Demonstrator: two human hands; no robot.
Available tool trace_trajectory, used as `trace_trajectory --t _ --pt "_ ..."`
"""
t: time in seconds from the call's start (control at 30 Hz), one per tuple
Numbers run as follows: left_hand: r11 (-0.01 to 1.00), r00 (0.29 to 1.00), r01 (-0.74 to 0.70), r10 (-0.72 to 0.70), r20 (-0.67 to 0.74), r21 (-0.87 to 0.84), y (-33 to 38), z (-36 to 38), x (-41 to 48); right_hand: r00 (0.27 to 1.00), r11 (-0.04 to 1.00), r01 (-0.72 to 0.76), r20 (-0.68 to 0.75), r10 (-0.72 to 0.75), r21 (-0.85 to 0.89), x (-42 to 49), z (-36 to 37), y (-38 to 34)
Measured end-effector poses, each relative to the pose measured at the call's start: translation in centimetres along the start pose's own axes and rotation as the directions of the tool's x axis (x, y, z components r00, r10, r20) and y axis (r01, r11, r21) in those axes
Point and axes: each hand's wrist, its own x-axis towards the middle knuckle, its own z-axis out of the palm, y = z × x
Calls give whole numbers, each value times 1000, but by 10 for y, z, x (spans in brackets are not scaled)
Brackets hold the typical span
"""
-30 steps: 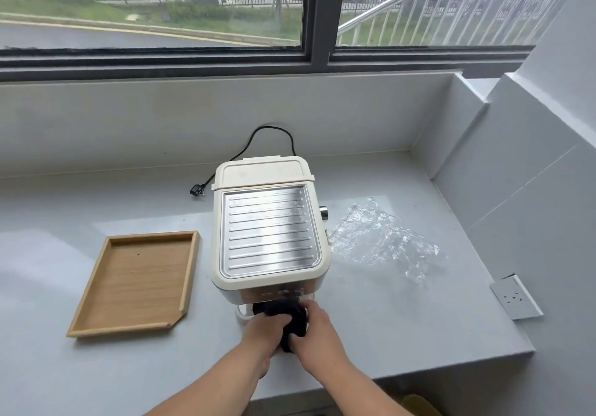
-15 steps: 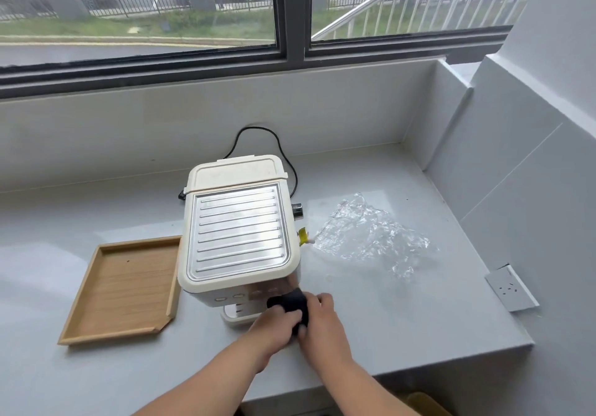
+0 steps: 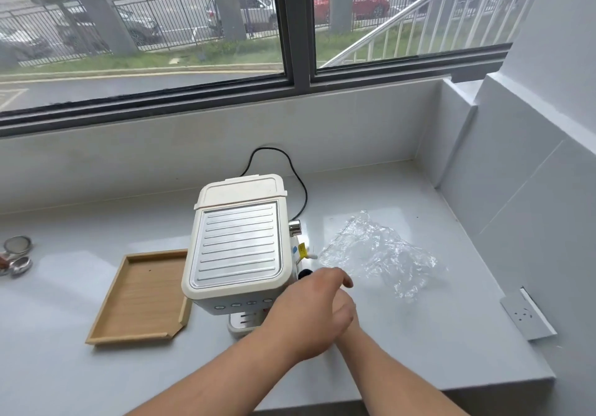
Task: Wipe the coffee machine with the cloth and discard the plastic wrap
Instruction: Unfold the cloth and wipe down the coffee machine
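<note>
two hands sit crossed at the front right corner of the coffee machine (image 3: 237, 244): my left hand (image 3: 306, 314) reaches across on top, back up, fingers pointing right, and my right hand (image 3: 348, 314) is mostly hidden under it, so i cannot tell whether either is pinching anything or lying loose. a small dark scrap just above the left knuckles may be the cloth (image 3: 304, 274), though it could as easily be part of the machine. the plastic wrap (image 3: 377, 251) lies crumpled on the counter (image 3: 419, 351) to the right of the hands and a little further back, apart from the machine, its long axis running roughly left to right and slanting toward me at the right end. its left tip is just beyond the left fingertips, so that hand is nearer, though i judge the right arm has the cleaner line once uncrossed. the counter is pale grey and glossy, with a wooden tray (image 3: 142, 296) just beside the machine's left, metal strainers (image 3: 17, 244) at the far left, a black cord (image 3: 300, 190) looping behind, a wall socket (image 3: 525, 314) on the right wall and a wide window (image 3: 161, 28) onto a street.
</note>
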Motion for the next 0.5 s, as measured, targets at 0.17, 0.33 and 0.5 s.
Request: trace_trajectory --t 0.17,0.33,0.5 --pt "990 925 -132 144 -351 57 2 -47 18 889 671 -241 118 443 -702 27 -3 -12" --pt "996 855 34 12 -518 79 -44 -87 39 876 674 -296 90 475 -677 31 -1 -17" --pt "973 891 188 -113 -440 131 -84 -97 48 895 650 -272 61 441 -710 44 4 -4"
